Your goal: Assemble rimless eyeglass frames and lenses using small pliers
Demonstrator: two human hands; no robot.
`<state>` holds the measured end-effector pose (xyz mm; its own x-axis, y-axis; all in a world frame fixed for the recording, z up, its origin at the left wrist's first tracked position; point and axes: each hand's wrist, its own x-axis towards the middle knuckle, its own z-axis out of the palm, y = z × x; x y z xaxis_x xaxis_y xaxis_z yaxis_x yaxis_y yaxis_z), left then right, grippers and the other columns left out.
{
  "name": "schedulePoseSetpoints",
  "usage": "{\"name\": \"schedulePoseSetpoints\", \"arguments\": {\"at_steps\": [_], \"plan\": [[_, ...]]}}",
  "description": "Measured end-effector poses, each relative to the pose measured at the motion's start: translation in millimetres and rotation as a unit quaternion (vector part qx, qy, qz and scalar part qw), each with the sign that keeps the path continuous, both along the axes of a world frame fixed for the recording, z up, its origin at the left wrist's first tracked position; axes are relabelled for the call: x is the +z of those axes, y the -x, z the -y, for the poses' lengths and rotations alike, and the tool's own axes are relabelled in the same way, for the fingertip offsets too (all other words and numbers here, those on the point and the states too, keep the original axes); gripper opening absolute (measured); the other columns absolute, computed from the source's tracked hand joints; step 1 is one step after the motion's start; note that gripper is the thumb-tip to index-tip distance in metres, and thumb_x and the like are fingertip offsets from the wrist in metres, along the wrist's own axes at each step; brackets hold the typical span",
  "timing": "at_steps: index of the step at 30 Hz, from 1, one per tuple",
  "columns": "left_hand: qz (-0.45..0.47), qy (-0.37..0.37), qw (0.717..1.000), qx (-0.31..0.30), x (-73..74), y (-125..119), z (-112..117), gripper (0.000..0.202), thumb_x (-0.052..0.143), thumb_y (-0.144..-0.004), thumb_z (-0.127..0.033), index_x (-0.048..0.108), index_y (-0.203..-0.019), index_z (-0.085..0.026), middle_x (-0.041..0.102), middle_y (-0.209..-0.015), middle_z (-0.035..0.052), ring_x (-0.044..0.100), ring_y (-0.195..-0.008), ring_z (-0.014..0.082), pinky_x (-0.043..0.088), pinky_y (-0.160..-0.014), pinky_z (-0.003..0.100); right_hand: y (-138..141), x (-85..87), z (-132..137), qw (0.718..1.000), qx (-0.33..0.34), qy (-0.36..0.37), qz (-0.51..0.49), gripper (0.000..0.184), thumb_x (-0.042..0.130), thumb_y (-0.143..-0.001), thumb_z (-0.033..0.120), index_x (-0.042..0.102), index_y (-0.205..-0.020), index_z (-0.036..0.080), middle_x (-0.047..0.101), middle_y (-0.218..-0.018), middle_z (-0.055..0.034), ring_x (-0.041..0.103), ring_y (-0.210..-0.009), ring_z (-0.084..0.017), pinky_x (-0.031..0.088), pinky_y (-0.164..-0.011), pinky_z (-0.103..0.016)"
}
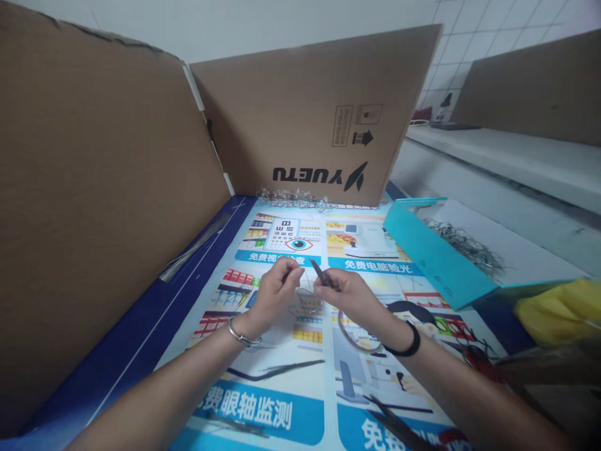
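My left hand [277, 289] is closed in a pinch on a thin wire eyeglass frame [306, 299] held just above the table's middle. My right hand [344, 291] is closed around a slim dark metal tool [321, 273] whose tip points up and left, close to the frame. The two hands almost meet over a printed optician poster [282, 376] that covers the table. A silver bangle sits on my left wrist and a black band on my right.
Tall cardboard walls [94, 188] stand at the left and back. A row of clear frames [293, 196] lies along the back board. A teal box [436, 257] at the right holds several metal frames. Pliers [399, 426] and loose temple pieces [277, 371] lie near me; a yellow cloth [558, 310] at far right.
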<state>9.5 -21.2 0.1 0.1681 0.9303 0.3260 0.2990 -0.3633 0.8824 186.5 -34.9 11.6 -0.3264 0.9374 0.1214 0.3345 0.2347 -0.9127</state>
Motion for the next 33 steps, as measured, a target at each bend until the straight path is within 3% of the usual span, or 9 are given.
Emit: {"name": "schedulePoseSetpoints", "arguments": {"at_steps": [4,10,15,27,33], "plan": [[0.047,0.05,0.997,-0.04,1.4,-1,0,0.02,0.048,-0.087,-0.035,0.047,-0.077,-0.018,0.049,-0.064,-0.0039,0.047,-0.057,0.0093,0.039,-0.059,0.023,1,-7.4,-1,0.999,-0.034,-0.013,-0.011,0.013,0.055,-0.076,0.031,0.055,-0.071,0.019,0.05,-0.062,0.0033,0.044,-0.058,-0.011,0.034,-0.055,-0.023],[0.114,0.092,0.986,-0.081,1.6,3,-8,0.022,0.058,-0.08,-0.036,0.052,-0.072,-0.016,0.049,-0.064,-0.0023,0.045,-0.061,0.0102,0.037,-0.06,0.024,1,-7.5,0,0.997,-0.06,-0.027,0.049,0.015,0.055,-0.075,0.032,0.059,-0.069,0.019,0.052,-0.059,0.0027,0.044,-0.056,-0.012,0.032,-0.052,-0.024],[0.106,0.107,0.984,-0.095,1.4,4,-9,0.023,0.062,-0.078,-0.036,0.053,-0.071,-0.016,0.047,-0.067,-0.002,0.042,-0.062,0.0095,0.036,-0.06,0.024,1,-8.5,0,0.993,-0.063,-0.043,0.085,0.017,0.054,-0.076,0.033,0.059,-0.068,0.019,0.051,-0.058,0.0028,0.043,-0.055,-0.012,0.03,-0.051,-0.024],[0.117,0.101,0.983,-0.103,-2.6,5,-10,0.024,0.057,-0.08,-0.039,0.05,-0.073,-0.017,0.046,-0.063,-0.0035,0.042,-0.059,0.0091,0.035,-0.057,0.022,2,-6.6,2,0.995,-0.071,-0.036,0.055,0.014,0.055,-0.075,0.032,0.06,-0.071,0.02,0.053,-0.061,0.002,0.046,-0.058,-0.013,0.033,-0.053,-0.025],[0.095,0.09,0.989,-0.071,-1.0,3,-8,0.025,0.053,-0.083,-0.039,0.047,-0.073,-0.018,0.041,-0.058,-0.0054,0.036,-0.053,0.0084,0.031,-0.052,0.022,2,-5.0,2,0.993,-0.091,-0.048,0.058,0.014,0.053,-0.076,0.031,0.056,-0.068,0.02,0.05,-0.061,0.002,0.045,-0.058,-0.013,0.033,-0.054,-0.025]]}}
